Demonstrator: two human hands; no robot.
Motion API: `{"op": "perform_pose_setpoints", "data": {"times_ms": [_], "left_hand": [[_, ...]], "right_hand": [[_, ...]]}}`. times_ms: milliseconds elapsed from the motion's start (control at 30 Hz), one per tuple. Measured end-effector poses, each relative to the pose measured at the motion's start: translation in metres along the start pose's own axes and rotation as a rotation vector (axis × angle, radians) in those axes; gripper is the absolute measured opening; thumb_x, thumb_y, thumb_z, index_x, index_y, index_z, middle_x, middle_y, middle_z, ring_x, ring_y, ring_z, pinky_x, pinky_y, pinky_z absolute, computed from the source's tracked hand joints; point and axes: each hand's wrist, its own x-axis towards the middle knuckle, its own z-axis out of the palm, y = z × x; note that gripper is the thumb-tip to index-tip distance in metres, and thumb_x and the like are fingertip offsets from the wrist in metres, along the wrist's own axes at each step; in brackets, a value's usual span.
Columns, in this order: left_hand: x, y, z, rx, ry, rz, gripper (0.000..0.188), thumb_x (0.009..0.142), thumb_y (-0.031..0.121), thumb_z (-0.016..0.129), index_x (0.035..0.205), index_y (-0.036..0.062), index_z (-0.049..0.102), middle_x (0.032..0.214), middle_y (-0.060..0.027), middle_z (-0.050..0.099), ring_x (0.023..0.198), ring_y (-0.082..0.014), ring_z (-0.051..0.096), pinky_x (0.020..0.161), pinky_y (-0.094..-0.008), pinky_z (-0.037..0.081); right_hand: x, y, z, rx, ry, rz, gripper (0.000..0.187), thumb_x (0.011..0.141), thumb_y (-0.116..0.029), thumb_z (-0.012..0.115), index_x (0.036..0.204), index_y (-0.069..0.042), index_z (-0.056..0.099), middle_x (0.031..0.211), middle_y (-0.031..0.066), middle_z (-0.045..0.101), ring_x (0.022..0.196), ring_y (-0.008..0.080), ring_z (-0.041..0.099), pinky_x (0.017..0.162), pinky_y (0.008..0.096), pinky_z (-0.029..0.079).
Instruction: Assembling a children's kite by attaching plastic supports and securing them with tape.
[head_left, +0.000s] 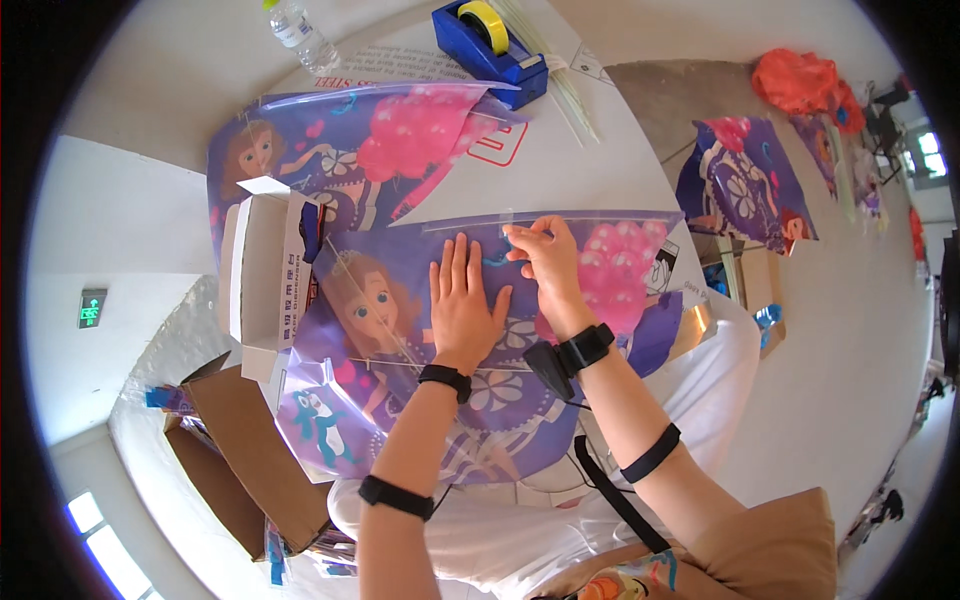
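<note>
Left hand (462, 312) flat, thumb spread from fingers, pressing on purple sheet (508, 348), which lies under both hands. Right hand (550, 268) curled near sheet's top edge, just right of left; can't tell if fingertips clamp anything. White box (262, 275) left of grip, tape dispenser (498, 62) beyond.

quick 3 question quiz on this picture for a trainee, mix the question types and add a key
1. Multiple choice: what colour is the tape roll on the blue dispenser?
a) red
b) yellow
c) green

2. True or false: the left hand lies palm down, fingers extended, on the purple printed sheet.

3. Fill in: the white box is to the person's ____ of both hands.

Key: 1 b; 2 true; 3 left.
</note>
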Motion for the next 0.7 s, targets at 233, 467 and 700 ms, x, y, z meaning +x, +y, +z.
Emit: {"op": "perform_pose_setpoints", "data": {"times_ms": [233, 467, 700], "left_hand": [[0.035, -0.001, -0.032, -0.092, -0.245, -0.062, 0.061, 0.083, 0.010, 0.063, 0.139, 0.0007, 0.040, 0.134, -0.0179, 0.047, 0.123, -0.0361, 0.048, 0.097, -0.0431, 0.048], [0.060, 0.014, -0.031, 0.107, -0.276, 0.000, 0.067, 0.077, 0.003, 0.063, 0.141, 0.0107, 0.042, 0.116, -0.0140, 0.053, 0.110, -0.0310, 0.055, 0.077, -0.0349, 0.058], [0.064, 0.008, -0.030, 0.074, -0.287, -0.016, 0.067, 0.076, 0.000, 0.063, 0.140, 0.0120, 0.043, 0.116, -0.0142, 0.053, 0.111, -0.0312, 0.054, 0.079, -0.0363, 0.058]], "right_hand": [[0.005, 0.001, -0.013, -0.016, -0.087, 0.078, 0.019, 0.085, -0.009, 0.065, 0.085, -0.010, 0.046, 0.095, 0.0098, 0.072, 0.066, 0.0117, 0.064, 0.050, 0.0243, 0.039], [0.007, -0.014, -0.021, 0.044, -0.180, 0.207, 0.022, 0.087, -0.010, 0.066, 0.081, -0.015, 0.045, 0.099, 0.0080, 0.071, 0.075, 0.0094, 0.060, 0.060, 0.0246, 0.042], [0.004, -0.016, -0.017, 0.009, -0.191, 0.195, 0.018, 0.087, -0.011, 0.064, 0.082, -0.013, 0.046, 0.105, 0.0081, 0.070, 0.076, 0.0106, 0.058, 0.062, 0.0266, 0.043]]}}
